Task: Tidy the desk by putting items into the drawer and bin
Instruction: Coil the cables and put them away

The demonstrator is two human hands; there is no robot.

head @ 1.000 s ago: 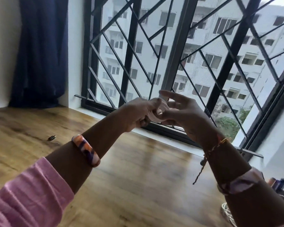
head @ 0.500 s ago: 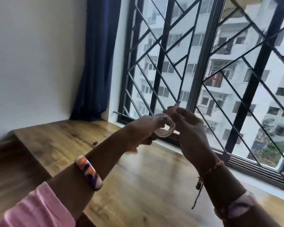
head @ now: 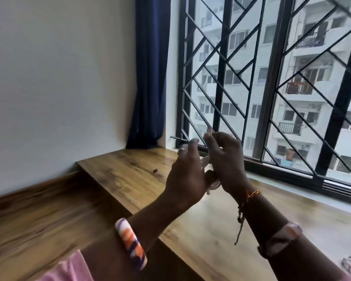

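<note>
Two hands meet in the air above the wooden counter (head: 201,246). Nearest the camera, a striped orange bangle (head: 131,243) sits on the left forearm and a thread bracelet (head: 249,196) on the right wrist. The left hand (head: 185,179) has its fingers loosely spread, its thumb on a pale, blurred looped item (head: 208,169) pinched between both hands; the right hand (head: 226,161) curls around it. Farther back, a small dark object (head: 155,170) lies on the counter, well apart from the hands. Beyond stand a blue curtain (head: 150,74) and the barred window (head: 272,78).
</note>
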